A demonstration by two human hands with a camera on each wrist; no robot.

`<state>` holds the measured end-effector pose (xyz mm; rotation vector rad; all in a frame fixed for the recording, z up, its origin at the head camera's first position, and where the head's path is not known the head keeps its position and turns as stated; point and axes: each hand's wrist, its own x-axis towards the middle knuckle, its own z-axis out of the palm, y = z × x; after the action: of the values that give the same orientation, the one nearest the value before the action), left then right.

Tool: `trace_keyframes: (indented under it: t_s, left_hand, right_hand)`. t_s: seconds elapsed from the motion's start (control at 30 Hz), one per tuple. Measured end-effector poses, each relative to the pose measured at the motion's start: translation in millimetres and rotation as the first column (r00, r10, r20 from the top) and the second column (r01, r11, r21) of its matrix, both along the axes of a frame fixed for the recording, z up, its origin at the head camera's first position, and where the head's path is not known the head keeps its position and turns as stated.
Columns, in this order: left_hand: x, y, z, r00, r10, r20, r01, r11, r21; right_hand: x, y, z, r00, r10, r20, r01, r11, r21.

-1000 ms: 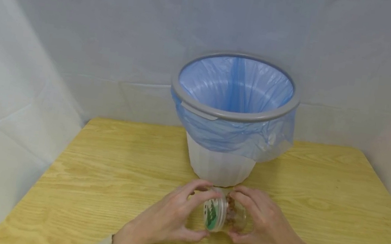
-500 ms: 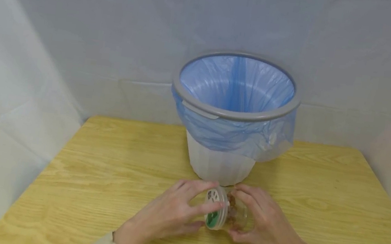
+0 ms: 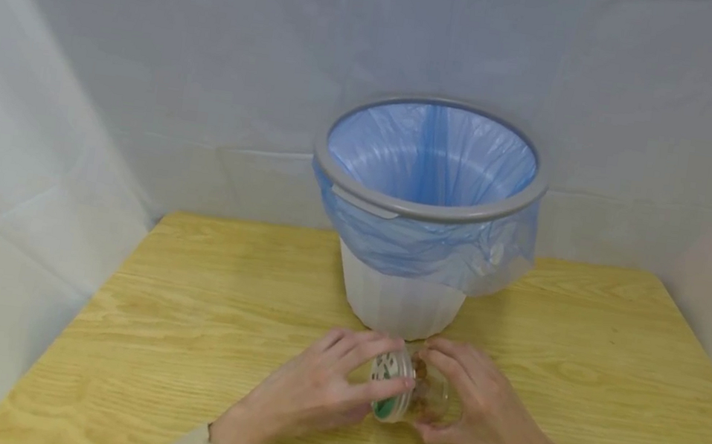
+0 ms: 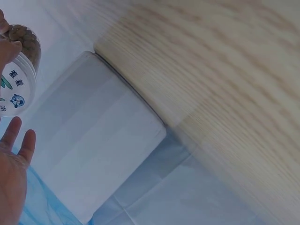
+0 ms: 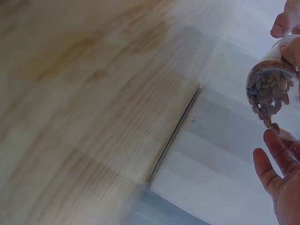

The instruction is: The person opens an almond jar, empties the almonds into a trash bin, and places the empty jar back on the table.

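Observation:
A clear jar, partly filled with brown nut-like pieces, is held on its side between both hands above the table. Its round lid, white with green, faces left. With fingers at the top and front of the lid's rim, my left hand grips the lid; its thumb is largely hidden behind the hand in the head view. My right hand holds the jar's body, fingertips on top and thumb underneath. Dark printed characters and a small blue figure show on the lid in the left wrist view.
Just beyond the hands stands a white bin with a grey rim, lined with a blue bag that hangs over its outside. The wooden table is bordered by pale sheeting at the back and sides.
The fingers of my left hand have shifted over the lid, with one now lying across its front. My right hand and the jar have stayed almost where they were.

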<state>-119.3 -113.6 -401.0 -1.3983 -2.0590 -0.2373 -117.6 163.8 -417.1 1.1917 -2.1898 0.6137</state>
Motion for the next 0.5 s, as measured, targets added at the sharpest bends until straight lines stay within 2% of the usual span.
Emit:
trace_keyframes:
  t_s: [0.27,0.5]
  left_hand:
    - [-0.8,1.2,-0.7,1.000,-0.009,-0.003,0.009,1.000,0.017]
    - [-0.6,0.1,-0.6,0.999,-0.011,0.035,0.011,1.000,0.010]
  right_hand:
    - [-0.9,-0.9,-1.5,1.000,0.007,-0.019,-0.008,1.000,-0.013]
    - [-0.6,-1.4,-2.1,1.000,0.000,-0.017,0.000,1.000,-0.010]
